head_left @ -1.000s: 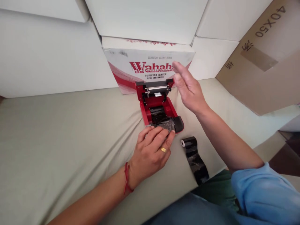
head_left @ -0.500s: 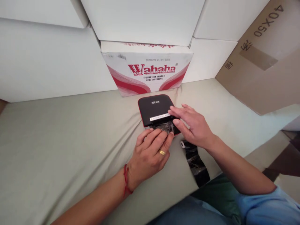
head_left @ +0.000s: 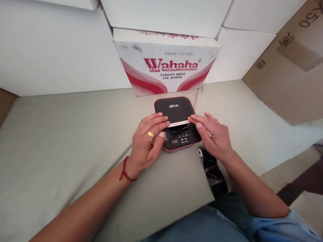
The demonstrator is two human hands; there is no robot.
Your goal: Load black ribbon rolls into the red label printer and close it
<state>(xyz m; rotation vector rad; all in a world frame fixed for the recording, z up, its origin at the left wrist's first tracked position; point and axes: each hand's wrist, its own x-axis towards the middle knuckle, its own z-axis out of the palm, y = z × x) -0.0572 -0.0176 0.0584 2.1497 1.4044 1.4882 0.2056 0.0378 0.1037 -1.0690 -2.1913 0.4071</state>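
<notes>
A flat black device (head_left: pixel 174 112) with a red edge and rounded corners lies on the cloth. A white label strip (head_left: pixel 178 124) runs across it, above a dark slot and a lower panel with small printed symbols. My left hand (head_left: pixel 150 139), with a gold ring, rests its fingertips on the device's left side, fingers out and thumb apart. My right hand (head_left: pixel 214 134) touches the right end of the strip with extended fingers. Just below the device lies a roll of black film (head_left: pixel 214 174) with a white core, partly unrolled; the right forearm covers part of it.
A Wahaha water carton (head_left: pixel 169 67) stands right behind the device. White boxes (head_left: pixel 58 53) are stacked along the back, and a brown carton (head_left: pixel 285 80) leans at the right. Pale green cloth (head_left: pixel 75 134) covers the surface, wrinkled in places.
My left hand has moved up and left from the device's front to its left side, uncovering the lower panel. Dark film that showed at the front now shows only in the slot.
</notes>
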